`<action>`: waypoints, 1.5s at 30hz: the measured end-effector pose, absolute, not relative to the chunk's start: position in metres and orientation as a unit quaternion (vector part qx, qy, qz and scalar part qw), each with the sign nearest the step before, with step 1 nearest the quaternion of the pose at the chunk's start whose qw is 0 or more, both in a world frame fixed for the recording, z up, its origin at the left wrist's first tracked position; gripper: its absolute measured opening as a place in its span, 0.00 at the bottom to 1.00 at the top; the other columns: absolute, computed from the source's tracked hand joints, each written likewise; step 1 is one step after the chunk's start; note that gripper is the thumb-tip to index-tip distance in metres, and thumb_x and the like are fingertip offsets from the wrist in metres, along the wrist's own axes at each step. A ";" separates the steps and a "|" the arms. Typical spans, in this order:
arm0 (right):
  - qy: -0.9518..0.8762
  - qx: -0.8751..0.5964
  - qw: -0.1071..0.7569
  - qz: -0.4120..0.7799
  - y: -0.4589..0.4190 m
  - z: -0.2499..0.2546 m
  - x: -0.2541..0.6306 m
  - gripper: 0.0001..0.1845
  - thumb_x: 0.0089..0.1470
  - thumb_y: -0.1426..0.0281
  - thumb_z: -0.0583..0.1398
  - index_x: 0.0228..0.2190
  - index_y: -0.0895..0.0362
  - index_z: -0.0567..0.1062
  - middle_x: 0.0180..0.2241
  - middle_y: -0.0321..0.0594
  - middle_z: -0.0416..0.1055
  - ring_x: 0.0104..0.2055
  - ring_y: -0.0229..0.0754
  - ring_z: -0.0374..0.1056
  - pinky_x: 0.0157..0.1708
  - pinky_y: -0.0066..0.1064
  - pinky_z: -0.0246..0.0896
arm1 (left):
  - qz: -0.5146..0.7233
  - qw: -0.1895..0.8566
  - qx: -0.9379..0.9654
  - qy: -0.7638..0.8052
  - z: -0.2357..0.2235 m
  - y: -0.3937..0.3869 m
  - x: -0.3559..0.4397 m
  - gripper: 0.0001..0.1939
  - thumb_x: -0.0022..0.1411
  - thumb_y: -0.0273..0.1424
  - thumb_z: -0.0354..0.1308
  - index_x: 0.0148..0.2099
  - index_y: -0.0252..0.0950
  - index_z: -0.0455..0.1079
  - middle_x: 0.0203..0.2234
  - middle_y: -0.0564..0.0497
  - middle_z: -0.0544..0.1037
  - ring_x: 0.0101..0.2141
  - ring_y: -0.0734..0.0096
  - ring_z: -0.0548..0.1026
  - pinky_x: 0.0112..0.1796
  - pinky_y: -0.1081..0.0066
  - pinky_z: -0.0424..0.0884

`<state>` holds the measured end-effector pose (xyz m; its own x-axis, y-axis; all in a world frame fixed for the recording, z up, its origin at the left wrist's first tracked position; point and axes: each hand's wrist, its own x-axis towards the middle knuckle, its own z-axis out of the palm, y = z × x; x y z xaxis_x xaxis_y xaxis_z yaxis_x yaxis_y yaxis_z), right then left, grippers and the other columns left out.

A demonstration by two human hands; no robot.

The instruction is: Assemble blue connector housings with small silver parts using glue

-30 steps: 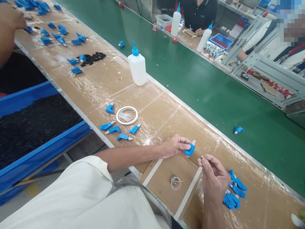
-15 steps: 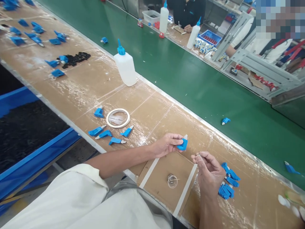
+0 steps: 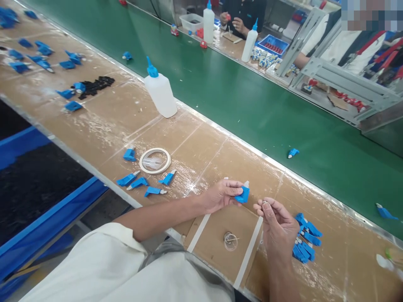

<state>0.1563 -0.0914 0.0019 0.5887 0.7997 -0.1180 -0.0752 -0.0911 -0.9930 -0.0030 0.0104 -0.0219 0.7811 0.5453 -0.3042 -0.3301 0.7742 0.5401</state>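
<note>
Between thumb and fingers, my left hand (image 3: 225,194) grips a blue plastic part (image 3: 242,194) with a pale tip pointing up. To its right, apart from it, my right hand (image 3: 278,220) is closed in a pinch; a tiny pale bit shows at the fingertips, too small to name. Below both hands a small clear cup (image 3: 231,242) with a thin stick in it stands on a cardboard sheet (image 3: 214,256) edged with white tape strips. Close to my right wrist lies a pile of blue parts (image 3: 304,251).
Left of my hands lie a tape roll (image 3: 142,163) and several blue parts (image 3: 137,183). A white squeeze bottle (image 3: 162,96) stands by the green conveyor belt (image 3: 220,96), which carries scattered blue parts. Small black pieces (image 3: 96,87) lie further left. Across the belt a co-worker's hands (image 3: 239,26) hold a red piece.
The camera view has shifted slightly. My hands keep nearly the same pose and grip. A blue part on the belt has turned a little; the co-worker's hands have come up with a red piece.
</note>
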 end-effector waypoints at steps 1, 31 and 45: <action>-0.282 -0.641 0.614 0.365 -0.091 0.002 0.156 0.20 0.43 0.56 0.75 0.32 0.58 0.83 0.29 0.46 0.82 0.27 0.45 0.78 0.30 0.35 0.76 | 0.238 0.914 0.241 0.225 -0.022 0.011 -0.003 0.23 0.45 0.41 0.78 0.34 0.30 0.75 0.25 0.53 0.72 0.27 0.79 0.69 0.32 0.75 0.69; -0.350 -0.633 0.587 0.363 -0.099 -0.006 0.143 0.09 0.52 0.63 0.72 0.32 0.56 0.82 0.27 0.37 0.77 0.27 0.36 0.74 0.28 0.24 0.72 | 0.239 0.847 0.441 0.174 -0.027 0.011 -0.006 0.28 0.52 0.52 0.71 0.41 0.32 0.76 0.32 0.50 0.77 0.32 0.75 0.71 0.42 0.70 0.69; -0.395 -0.647 0.562 0.331 -0.100 -0.001 0.140 0.06 0.54 0.66 0.70 0.31 0.56 0.81 0.27 0.37 0.76 0.26 0.36 0.72 0.27 0.25 0.71 | 0.241 0.838 0.463 0.160 -0.026 0.010 -0.007 0.27 0.55 0.52 0.69 0.41 0.31 0.75 0.31 0.50 0.76 0.31 0.76 0.71 0.39 0.71 0.69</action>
<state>0.1403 -0.0999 -0.0011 0.4694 0.8828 0.0153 0.1388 -0.0566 -0.9887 -0.0068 0.0102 -0.0264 0.8332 0.5511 -0.0449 -0.2553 0.4555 0.8528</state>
